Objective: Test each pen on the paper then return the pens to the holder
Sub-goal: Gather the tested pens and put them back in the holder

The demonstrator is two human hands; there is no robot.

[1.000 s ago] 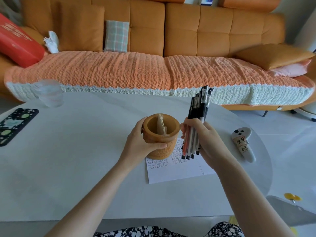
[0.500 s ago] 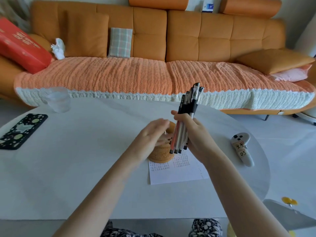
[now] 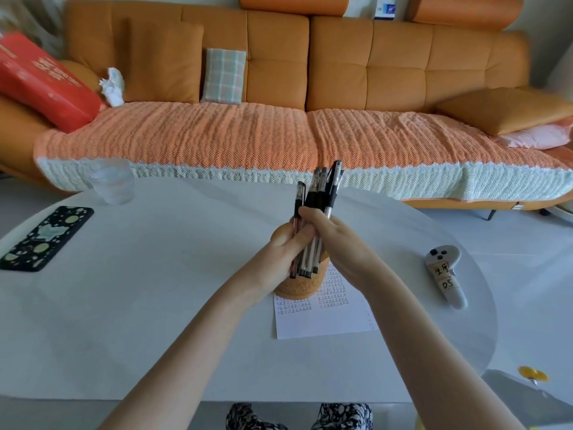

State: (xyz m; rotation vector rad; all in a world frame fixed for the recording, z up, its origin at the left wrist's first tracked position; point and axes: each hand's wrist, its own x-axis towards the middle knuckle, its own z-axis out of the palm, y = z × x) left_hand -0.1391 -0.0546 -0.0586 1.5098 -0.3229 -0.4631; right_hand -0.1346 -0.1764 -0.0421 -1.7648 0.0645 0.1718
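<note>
Here, an orange sofa (image 3: 279, 72) with a woven orange-and-white cover (image 3: 217, 141) fills the back of the room, and in front of it stands a white, round-edged table (image 3: 124, 321). On the table's left side lie a dark patterned phone (image 3: 46, 237) and, farther back, a clear plastic cup (image 3: 113, 184); a white controller (image 3: 446, 274) lies on the right. Near the middle, a sheet of paper (image 3: 322, 321) with rows of small marks lies flat, and the tan woven holder (image 3: 297, 288) stands on its far left corner. Both forearms reach forward and meet over the holder. The right hand (image 3: 344, 246) is clenched around a bunch of black-capped pens (image 3: 319, 193), held nearly upright, caps up. The left hand (image 3: 279, 256) touches it, fingers and thumb curled on the bunch's left side, where one pen sits slightly lower. The pens' tips hang in front of the holder, outside it.
</note>
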